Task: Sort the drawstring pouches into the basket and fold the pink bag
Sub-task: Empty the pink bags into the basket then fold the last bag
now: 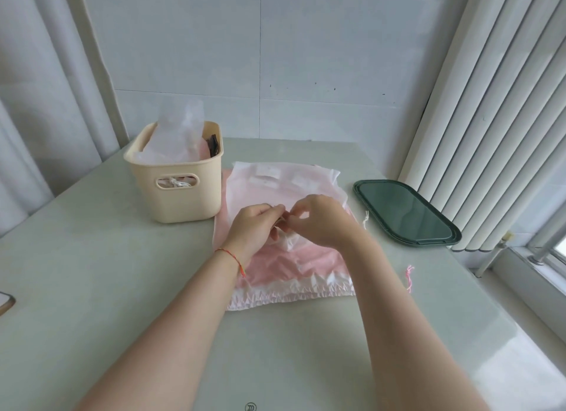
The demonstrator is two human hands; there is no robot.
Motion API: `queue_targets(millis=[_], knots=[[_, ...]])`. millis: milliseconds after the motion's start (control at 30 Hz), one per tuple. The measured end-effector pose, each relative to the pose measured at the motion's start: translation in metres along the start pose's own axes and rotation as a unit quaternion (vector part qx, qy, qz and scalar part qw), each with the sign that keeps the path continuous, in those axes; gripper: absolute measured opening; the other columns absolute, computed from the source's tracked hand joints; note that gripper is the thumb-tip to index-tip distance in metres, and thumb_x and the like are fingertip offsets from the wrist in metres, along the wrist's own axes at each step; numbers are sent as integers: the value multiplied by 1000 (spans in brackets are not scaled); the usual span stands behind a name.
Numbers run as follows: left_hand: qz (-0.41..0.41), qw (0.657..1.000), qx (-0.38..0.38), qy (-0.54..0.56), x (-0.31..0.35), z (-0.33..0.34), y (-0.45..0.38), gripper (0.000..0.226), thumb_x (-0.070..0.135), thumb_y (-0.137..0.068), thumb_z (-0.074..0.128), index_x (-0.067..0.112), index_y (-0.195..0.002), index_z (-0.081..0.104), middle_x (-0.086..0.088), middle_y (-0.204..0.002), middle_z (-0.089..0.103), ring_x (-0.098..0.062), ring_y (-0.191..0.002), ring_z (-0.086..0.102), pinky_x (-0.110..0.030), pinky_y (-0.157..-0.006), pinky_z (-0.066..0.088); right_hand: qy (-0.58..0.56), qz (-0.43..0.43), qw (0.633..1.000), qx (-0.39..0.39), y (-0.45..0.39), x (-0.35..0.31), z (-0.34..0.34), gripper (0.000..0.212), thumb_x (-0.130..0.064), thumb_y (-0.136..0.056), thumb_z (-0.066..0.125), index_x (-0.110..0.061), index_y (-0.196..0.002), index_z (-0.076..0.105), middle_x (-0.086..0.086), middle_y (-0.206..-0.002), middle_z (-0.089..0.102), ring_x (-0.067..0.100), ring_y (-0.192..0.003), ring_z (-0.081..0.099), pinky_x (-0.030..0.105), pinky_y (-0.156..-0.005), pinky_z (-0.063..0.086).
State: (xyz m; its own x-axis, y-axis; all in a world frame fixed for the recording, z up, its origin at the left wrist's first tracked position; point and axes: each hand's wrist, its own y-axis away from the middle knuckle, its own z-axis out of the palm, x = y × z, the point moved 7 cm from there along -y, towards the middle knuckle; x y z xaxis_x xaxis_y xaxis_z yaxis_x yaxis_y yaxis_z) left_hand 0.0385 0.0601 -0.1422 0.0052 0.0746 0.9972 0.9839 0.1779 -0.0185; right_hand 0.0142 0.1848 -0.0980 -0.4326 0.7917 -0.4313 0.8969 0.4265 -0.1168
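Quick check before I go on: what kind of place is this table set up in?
Probably a plain room at home or a small workroom, not a factory. A pale table stands against a tiled wall beside a window with vertical blinds, and holds only a cream basket and a green tray.

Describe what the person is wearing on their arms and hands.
Both forearms are bare, with no sleeves in view and no gloves. The left hand has a thin red string bracelet round its wrist, with a short multicoloured end hanging from it. The right hand and its wrist carry nothing: no watch or bracelet shows, and no rings can be made out on either hand.
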Motion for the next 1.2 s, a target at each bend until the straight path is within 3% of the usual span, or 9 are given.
queue_targets(millis=[200, 300, 467, 567, 700, 800, 867, 1033, 1200], knots=[[7, 1000, 7, 1, -2, -1, -1, 28, 24, -96, 58, 8, -80, 74, 3, -60, 62, -12, -54, 51, -30, -70, 52, 8, -22, 1000, 1, 7, 8, -3, 33, -48, -94, 55, -19, -96, 70, -5, -102, 62, 16, -98, 57, 34, -85, 46], [-1, 1000, -2, 6, -4, -1, -1, 27, 25, -97, 58, 8, -85, 75, 3, -63, 65, -10, -55, 52, -26, -65, 52, 14, -33, 999, -19, 8, 7, 1, 24, -45, -95, 55, -22, -92, 64, 0, -106, 60, 20, -101, 54, 37, -88, 46], [-32, 998, -10, 55, -5, -1, -1, 25, 21, -96, 60, 8, -79, 72, 1, -60, 62, -10, -54, 54, -17, -48, 48, -57, -60, 996, -23, 11, 0, -2, 14, -36, -91, 64, -23, -89, 67, -3, -108, 58, 14, -100, 55, 25, -81, 43], [-44, 995, -49, 69, -6, 0, 0, 17, 19, -92, 66, 7, -85, 75, -2, -73, 68, -11, -62, 59, -18, -54, 49, -35, -52, 998, -31, 9, 4, 4, 15, -40, -86, 70, -25, -83, 70, -4, -103, 63, 15, -98, 58, 34, -91, 48], [-53, 993, -87, 66, -7, 1, 0, 14, 5, -83, 72, 11, -96, 74, -8, -89, 72, -15, -77, 66, -20, -64, 53, -52, -13, 997, -57, 10, 11, 7, 24, -48, -83, 70, -24, -85, 74, -9, -95, 68, 11, -91, 61, 25, -80, 50], [-38, 995, -79, 56, -2, -1, 1, 20, 0, -82, 73, 10, -99, 72, -8, -86, 70, -16, -77, 69, -21, -65, 56, -117, -6, 993, -18, 10, 13, -2, 10, -27, -88, 63, -20, -94, 69, -8, -100, 67, 9, -98, 61, 22, -81, 49], [-20, 996, -81, 39, 2, 0, 1, 23, -3, -82, 72, 11, -101, 71, -8, -85, 70, -13, -76, 69, -21, -68, 58, -142, -10, 990, 2, 8, 14, -4, 16, -10, -86, 56, -19, -97, 65, -6, -102, 67, 11, -101, 61, 23, -87, 49], [63, 993, -51, -84, 14, -3, 2, 30, -6, -82, 67, 23, -85, 72, -1, -82, 70, -6, -76, 65, -18, -73, 54, -118, 1, 993, -15, 3, 17, 12, 13, -21, -88, 62, -17, -99, 68, -5, -98, 66, 14, -99, 62, 24, -86, 48], [69, 992, -65, -87, 17, 2, 4, 20, 0, -84, 66, 17, -90, 74, -2, -79, 69, -8, -74, 64, -21, -76, 52, -119, 14, 993, 7, 2, 17, 12, 7, -20, -86, 62, -18, -92, 66, 0, -97, 68, 18, -95, 63, 30, -83, 51]])
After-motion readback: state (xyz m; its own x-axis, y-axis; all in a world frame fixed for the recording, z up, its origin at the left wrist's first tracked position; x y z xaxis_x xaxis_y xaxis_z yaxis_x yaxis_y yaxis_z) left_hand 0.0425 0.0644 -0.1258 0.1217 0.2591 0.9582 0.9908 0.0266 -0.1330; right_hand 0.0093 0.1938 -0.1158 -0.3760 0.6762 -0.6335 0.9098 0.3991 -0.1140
